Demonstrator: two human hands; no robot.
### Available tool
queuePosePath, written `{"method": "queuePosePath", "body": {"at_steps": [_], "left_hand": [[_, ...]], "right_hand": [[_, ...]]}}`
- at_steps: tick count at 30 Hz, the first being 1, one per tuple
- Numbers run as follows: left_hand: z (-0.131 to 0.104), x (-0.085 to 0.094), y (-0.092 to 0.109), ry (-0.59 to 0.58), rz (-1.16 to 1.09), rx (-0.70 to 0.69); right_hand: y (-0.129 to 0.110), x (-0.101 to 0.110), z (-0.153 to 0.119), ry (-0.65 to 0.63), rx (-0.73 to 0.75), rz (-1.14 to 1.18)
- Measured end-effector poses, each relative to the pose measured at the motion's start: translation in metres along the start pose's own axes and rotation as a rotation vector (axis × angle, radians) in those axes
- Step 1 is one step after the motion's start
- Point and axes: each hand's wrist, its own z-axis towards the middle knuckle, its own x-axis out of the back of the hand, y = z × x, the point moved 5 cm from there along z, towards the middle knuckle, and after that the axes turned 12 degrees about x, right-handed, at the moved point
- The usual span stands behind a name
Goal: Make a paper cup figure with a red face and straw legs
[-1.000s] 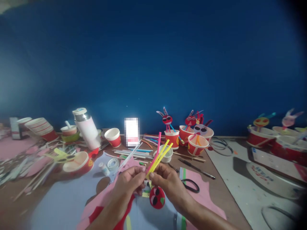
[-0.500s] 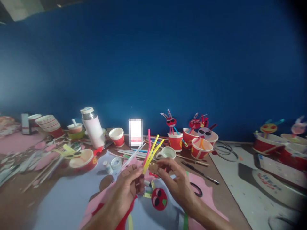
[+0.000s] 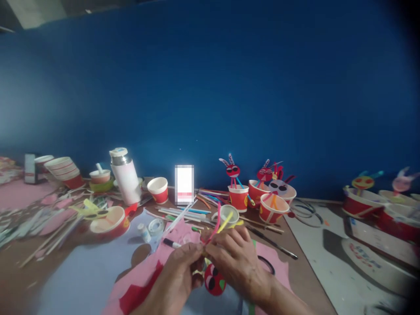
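My left hand (image 3: pixel 182 271) pinches thin strips, one pink (image 3: pixel 217 221) and at least one yellow (image 3: pixel 225 222), near their lower ends. Bent fingers of my right hand (image 3: pixel 234 258) close over the same strips, right against the left fingertips. Exactly where they meet is hidden by the fingers. Just below, a round red face piece (image 3: pixel 215 280) with black-and-pink eyes and a green patch shows between my hands. A black-and-white marker (image 3: pixel 171 243) lies beyond the left hand.
Pink paper (image 3: pixel 278 267) and pale blue paper (image 3: pixel 75 267) cover the tabletop. Red paper cups (image 3: pixel 239 199) with face figures stand at the back right. A white flask (image 3: pixel 125 179), another paper cup (image 3: pixel 158 191) and a tape roll (image 3: pixel 156 226) stand left of centre.
My right hand has moved left and down over the strips, meeting my left hand. The strips now lean right, and the tan piece at the right fingertips is hidden.
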Motion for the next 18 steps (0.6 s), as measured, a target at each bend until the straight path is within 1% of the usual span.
{"method": "queuePosePath", "body": {"at_steps": [1,2,3,5,7,8,10,12,18], "left_hand": [[0.001,0.002,0.002,0.023,0.002,-0.014],[0.001,0.004,0.006,0.048,0.004,-0.043],[0.001,0.005,0.01,0.069,0.016,-0.087],[-0.001,0.006,0.017,0.091,0.082,-0.186],[-0.002,0.004,0.018,0.085,0.172,-0.221],[-0.002,0.002,0.016,0.065,0.207,-0.219],[-0.002,-0.002,0.011,0.011,0.211,-0.211],[-0.002,-0.006,0.008,-0.029,0.178,-0.219],[-0.006,-0.005,0.01,-0.007,0.096,-0.224]], "right_hand": [[0.002,0.002,0.002,0.027,-0.046,0.06],[0.004,0.004,0.004,0.055,-0.123,0.135],[0.009,0.004,0.004,0.083,-0.234,0.224],[0.018,-0.002,0.0,0.114,-0.524,0.438],[0.022,-0.014,-0.009,0.121,-0.794,0.654],[0.023,-0.019,-0.012,0.132,-0.885,0.747],[0.02,-0.026,-0.015,0.165,-0.974,0.884],[0.017,-0.029,-0.015,0.208,-1.004,0.955],[0.011,-0.032,-0.015,0.239,-1.061,1.057]]}}
